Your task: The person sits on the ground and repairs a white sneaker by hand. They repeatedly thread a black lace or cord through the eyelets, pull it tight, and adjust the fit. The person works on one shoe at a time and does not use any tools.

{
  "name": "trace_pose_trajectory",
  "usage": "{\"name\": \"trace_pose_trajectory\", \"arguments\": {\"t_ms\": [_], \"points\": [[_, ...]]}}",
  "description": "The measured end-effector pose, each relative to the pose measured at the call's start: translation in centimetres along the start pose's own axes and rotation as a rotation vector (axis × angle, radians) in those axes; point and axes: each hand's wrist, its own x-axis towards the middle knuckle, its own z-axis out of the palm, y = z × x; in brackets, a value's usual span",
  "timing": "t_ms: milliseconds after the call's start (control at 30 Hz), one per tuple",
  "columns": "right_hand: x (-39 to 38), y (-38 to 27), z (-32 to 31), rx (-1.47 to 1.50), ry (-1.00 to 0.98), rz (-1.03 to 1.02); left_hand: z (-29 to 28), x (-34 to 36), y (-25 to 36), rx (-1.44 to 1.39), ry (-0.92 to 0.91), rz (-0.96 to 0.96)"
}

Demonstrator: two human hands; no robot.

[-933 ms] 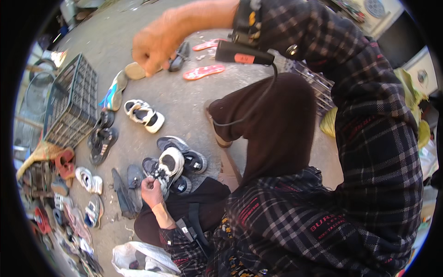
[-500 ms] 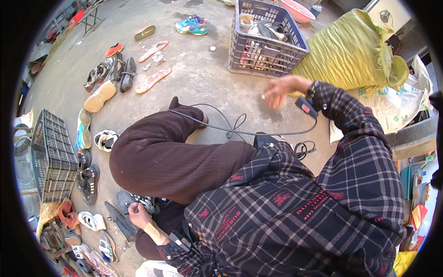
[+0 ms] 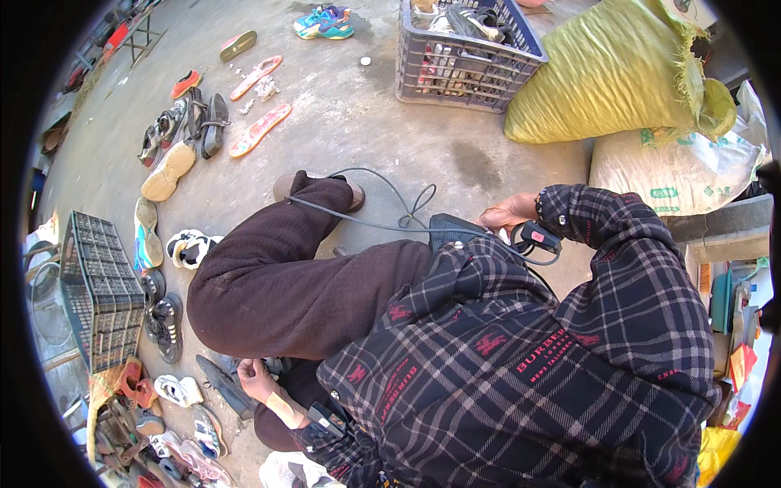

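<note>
You sit over a pale concrete floor [image 3: 333, 138] that spreads across the whole scene. On the left stands a black plastic crate [image 3: 118, 329], tilted to your view, with red shoes [image 3: 137, 384] and many other pairs crowding nearer to you. Just right of the crate lie black striped shoes [image 3: 167, 327]. Farther off, a beige shoe sole [image 3: 168, 172] faces up, and pink patterned insoles [image 3: 260, 130] lie to its right. Toward the far right, a blue-grey crate [image 3: 472, 45] holds a pile of shoes; a yellow-green sack [image 3: 602, 81] leans close by it, and a white sack [image 3: 675, 175] lies on its near side. A dark patch [image 3: 477, 167] marks the floor between the crate and you.

Your left hand [image 3: 257, 379] is low at near left, its fingers curled narrowly together, right of the dark flat shoes [image 3: 225, 386]. The grey shoe [image 3: 278, 364] is just beside it, mostly hidden behind your bent leg; whether you grip it, I cannot tell. Your right hand [image 3: 506, 213] hangs at your hip, wrist turned left, fingers bent beside a dark mesh object [image 3: 451, 232]; its grip cannot be made out.
</note>
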Motion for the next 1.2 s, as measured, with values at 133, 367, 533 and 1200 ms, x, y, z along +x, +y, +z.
{"name": "trace_pose_trajectory", "arguments": {"t_ms": [133, 367, 533, 1200], "points": [[0.1, -0.7, 0.2, -0.084, 0.012, 0.016, -0.1, 0.0, -0.4, -0.004, -0.008, 0.006], [-1.8, -2.8, 3.3, -0.254, 0.069, 0.047, 0.0, 0.3, -0.7, -0.075, -0.02, -0.03], [-3.4, -6.1, 4.8, -0.569, 0.183, 0.095, 0.0, 0.2, -0.5, 0.091, 0.011, 0.048], [2.2, -41.0, 47.0, -2.082, -0.105, -1.049, 1.1, 0.0, -1.8, -0.211, 0.232, -0.067]]}}
